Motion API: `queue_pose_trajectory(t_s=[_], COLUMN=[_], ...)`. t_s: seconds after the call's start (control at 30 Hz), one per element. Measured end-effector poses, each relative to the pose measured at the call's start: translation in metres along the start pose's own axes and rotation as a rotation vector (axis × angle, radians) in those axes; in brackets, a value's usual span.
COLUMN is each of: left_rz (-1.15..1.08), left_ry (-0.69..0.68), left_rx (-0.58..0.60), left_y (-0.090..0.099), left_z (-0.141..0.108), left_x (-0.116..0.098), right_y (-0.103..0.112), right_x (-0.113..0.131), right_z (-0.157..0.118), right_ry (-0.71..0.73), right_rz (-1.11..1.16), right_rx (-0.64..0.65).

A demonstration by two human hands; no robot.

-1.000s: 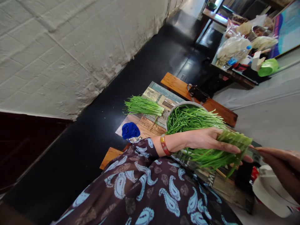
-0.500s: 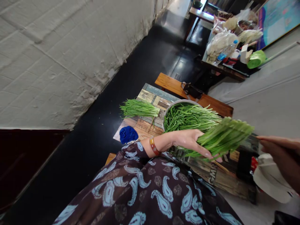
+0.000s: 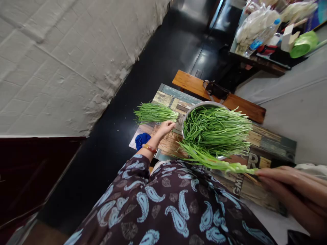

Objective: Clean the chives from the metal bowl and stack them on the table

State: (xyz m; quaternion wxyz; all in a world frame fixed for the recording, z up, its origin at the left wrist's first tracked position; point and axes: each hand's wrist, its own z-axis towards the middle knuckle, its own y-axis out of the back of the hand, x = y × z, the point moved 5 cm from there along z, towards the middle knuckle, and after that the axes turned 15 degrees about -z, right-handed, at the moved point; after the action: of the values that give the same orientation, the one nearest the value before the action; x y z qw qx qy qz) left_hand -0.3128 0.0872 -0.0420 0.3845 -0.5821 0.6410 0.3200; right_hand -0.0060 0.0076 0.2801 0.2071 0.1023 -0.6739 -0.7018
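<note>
My left hand (image 3: pixel 167 127), below a bracelet, is over the tabletop beside a bundle of garlic chives (image 3: pixel 158 113). Its fingers are curled together, and I cannot make out anything in them. At the right, my right hand (image 3: pixel 293 183) pinches the pale stem ends of a small bunch of garlic chives (image 3: pixel 214 161). The leaves of that bunch stretch left, along the near side of a round metal basin (image 3: pixel 188 112). More garlic chives (image 3: pixel 217 131) heap up in the basin, their pale ends hanging over its right side.
The basin stands on a wood-patterned table (image 3: pixel 270 141). A blue cloth (image 3: pixel 142 140) lies near its left edge. Behind is an orange bench (image 3: pixel 189 81) with a dark bag (image 3: pixel 217 92). A cluttered table (image 3: pixel 270 63) holds bags, a bottle (image 3: pixel 263 39) and a green container (image 3: pixel 304 44).
My left hand has let go of the chive bunch and moved left towards the bundle on the table. The bunch now hangs from my right hand, and the view has shifted slightly.
</note>
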Motion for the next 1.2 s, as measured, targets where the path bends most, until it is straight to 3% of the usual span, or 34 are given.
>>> queue_pose_trajectory(t_s=[0.13, 0.33, 0.5, 0.67, 0.93, 1.2], left_rz=[0.119, 0.225, 0.291, 0.369, 0.500, 0.407], left_ry=[0.044, 0.040, 0.027, 0.007, -0.017, -0.047], left_rx=[-0.147, -0.149, -0.140, -0.198, -0.319, -0.287], left_y=[0.017, 0.020, 0.030, 0.031, 0.009, 0.011], left_z=[0.032, 0.047, 0.054, 0.051, 0.055, 0.062], left_x=[0.042, 0.080, 0.098, 0.101, 0.085, 0.083], right_y=[-0.003, -0.005, -0.004, -0.005, 0.000, 0.003], right_x=[-0.005, -0.003, 0.004, 0.013, 0.023, 0.029], right_z=[-0.002, -0.005, 0.002, 0.011, 0.012, 0.014], right_ry=[0.071, 0.015, 0.054, 0.096, 0.081, 0.017], right_rz=[-0.016, -0.039, -0.055, -0.075, -0.127, -0.139], right_rx=[0.021, 0.029, -0.008, -0.016, -0.017, 0.006])
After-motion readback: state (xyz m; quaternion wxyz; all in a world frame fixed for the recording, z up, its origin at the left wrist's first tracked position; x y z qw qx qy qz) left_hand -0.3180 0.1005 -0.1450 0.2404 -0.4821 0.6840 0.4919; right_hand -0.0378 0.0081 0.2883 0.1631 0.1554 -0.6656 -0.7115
